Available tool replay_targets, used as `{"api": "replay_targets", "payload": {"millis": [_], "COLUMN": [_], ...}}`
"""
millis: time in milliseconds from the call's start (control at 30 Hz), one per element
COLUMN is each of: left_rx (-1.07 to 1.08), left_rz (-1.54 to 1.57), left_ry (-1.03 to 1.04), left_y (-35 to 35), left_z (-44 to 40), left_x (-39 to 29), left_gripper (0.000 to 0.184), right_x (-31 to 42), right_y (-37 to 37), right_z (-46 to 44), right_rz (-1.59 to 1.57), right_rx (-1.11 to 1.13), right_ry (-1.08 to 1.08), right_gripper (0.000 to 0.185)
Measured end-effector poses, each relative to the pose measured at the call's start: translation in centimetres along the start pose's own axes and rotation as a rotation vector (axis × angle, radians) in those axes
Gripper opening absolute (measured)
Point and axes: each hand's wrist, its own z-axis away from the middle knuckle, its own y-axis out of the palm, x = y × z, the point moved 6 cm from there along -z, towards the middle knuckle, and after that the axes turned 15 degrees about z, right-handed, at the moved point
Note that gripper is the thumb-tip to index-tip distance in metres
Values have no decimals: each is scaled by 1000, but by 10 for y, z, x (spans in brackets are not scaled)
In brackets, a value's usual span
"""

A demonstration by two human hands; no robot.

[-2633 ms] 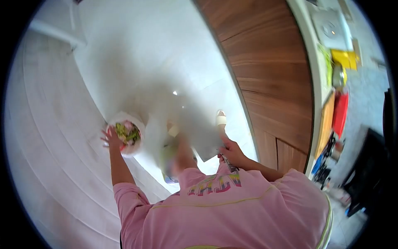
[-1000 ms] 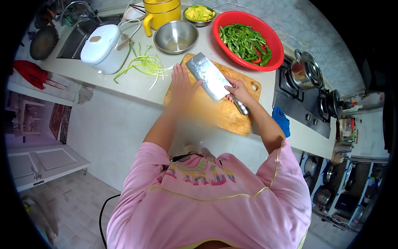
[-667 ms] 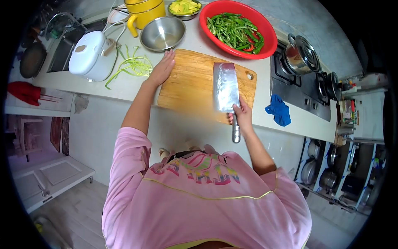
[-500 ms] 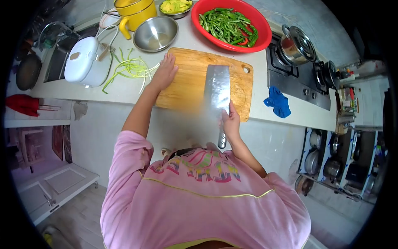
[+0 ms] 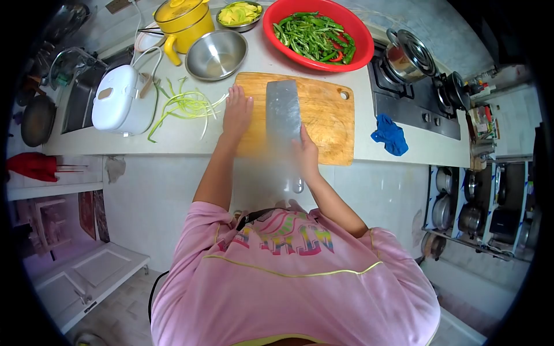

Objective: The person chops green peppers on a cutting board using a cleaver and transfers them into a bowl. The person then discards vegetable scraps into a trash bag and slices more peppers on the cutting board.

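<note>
— Where is the cleaver (image 5: 283,104)?
— Near the center of the frame, its broad blade over a wooden cutting board (image 5: 332,130), the right hand (image 5: 307,153) gripping it by the handle, which is partly blurred.
— And the left hand (image 5: 238,112)?
— Fingers extended and grasping nothing, it is spread at the board's left edge, near pale green strips (image 5: 189,105).
— What else is pictured?
— A red basin (image 5: 367,43) of sliced green peppers (image 5: 311,37), upper center; a blue cloth (image 5: 390,136), right of center.

Broad grey cleaver (image 5: 283,109), pointing away, over wooden cutting board (image 5: 328,124), 1 corner hole
</note>
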Motion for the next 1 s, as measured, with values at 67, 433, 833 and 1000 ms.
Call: {"api": "replay_targets", "payload": {"millis": [67,433,833,1000], "left_rx": [-16,-13,-52,22], "left_rz": [-95,-158,-267,-224], "left_ry": [20,46,-5,-19], "left_y": [4,6,27,54], "left_z": [0,2,6,20], "left_x": [3,-7,-90,-99], "left_gripper": [61,68,73,74], "right_x": [7,36,-13,-8], "right_y": [9,44,-4,-23], "right_z": [-4,-23,-23,3], "right_rz": [18,0,-401,-286], "right_rx": [29,226,318,291], "right_ry": [-16,-131,-51,-28], "right_gripper": [56,57,54,55]}}
